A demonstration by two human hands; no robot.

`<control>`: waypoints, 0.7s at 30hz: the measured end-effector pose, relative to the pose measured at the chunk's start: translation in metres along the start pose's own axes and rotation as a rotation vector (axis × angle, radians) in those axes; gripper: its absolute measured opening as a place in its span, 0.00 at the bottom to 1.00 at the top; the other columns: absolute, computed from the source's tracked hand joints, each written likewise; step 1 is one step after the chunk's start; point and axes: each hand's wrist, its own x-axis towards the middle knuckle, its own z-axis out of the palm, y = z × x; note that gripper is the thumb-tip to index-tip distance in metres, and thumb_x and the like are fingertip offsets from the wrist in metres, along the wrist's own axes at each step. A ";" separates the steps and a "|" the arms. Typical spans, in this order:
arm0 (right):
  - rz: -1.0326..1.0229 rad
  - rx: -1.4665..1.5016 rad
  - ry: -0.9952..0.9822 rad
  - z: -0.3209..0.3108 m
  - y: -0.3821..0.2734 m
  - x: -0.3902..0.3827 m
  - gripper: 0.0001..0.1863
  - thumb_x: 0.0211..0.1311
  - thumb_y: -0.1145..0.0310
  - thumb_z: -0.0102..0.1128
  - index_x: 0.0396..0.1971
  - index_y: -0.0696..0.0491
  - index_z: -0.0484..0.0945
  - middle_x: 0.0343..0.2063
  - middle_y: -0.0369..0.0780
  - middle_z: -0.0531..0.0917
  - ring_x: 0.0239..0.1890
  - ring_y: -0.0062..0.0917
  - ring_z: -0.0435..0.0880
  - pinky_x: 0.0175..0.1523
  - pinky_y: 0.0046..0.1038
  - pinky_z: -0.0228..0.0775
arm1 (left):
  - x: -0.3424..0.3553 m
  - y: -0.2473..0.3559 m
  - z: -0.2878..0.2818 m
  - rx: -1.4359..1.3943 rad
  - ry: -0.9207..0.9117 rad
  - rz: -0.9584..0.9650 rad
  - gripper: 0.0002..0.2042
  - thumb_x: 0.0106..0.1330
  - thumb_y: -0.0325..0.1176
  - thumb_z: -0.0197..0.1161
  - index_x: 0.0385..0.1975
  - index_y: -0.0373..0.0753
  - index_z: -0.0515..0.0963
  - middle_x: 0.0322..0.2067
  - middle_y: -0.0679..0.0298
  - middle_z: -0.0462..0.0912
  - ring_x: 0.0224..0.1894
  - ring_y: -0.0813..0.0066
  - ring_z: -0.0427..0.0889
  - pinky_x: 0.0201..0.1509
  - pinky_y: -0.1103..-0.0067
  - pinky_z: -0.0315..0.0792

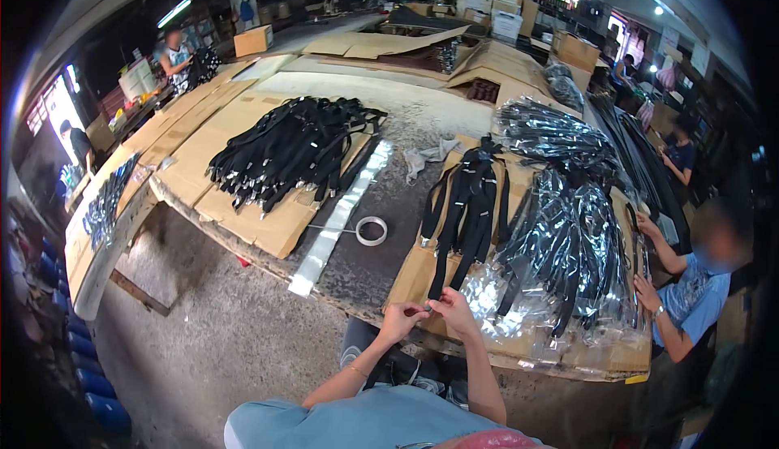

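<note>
Close to the table's front edge, my two hands meet at the end of a black strap (439,280). My right hand (456,313) pinches the strap near its end. The fingers of my left hand (403,320) are closed at the same end, where a small piece between the fingertips is too small to make out. The strap runs back to a bundle of black straps with metal clips (471,201) on cardboard. Beside it on the right lie straps in clear plastic bags (560,242).
A big pile of black straps (296,153) lies on a cardboard sheet (235,226) to the left. A roll of tape (372,231), a pale shiny strip (339,222) and a grey cloth (426,157) are on the table. At right a co-worker's hands (647,291) handle a dark strap.
</note>
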 end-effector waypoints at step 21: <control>0.152 0.345 0.144 0.018 0.001 0.009 0.06 0.63 0.69 0.57 0.37 0.54 0.75 0.32 0.37 0.81 0.33 0.20 0.80 0.37 0.23 0.73 | -0.010 0.007 0.002 -0.449 0.022 -0.164 0.08 0.62 0.24 0.62 0.38 0.26 0.78 0.31 0.60 0.82 0.31 0.77 0.81 0.37 0.83 0.77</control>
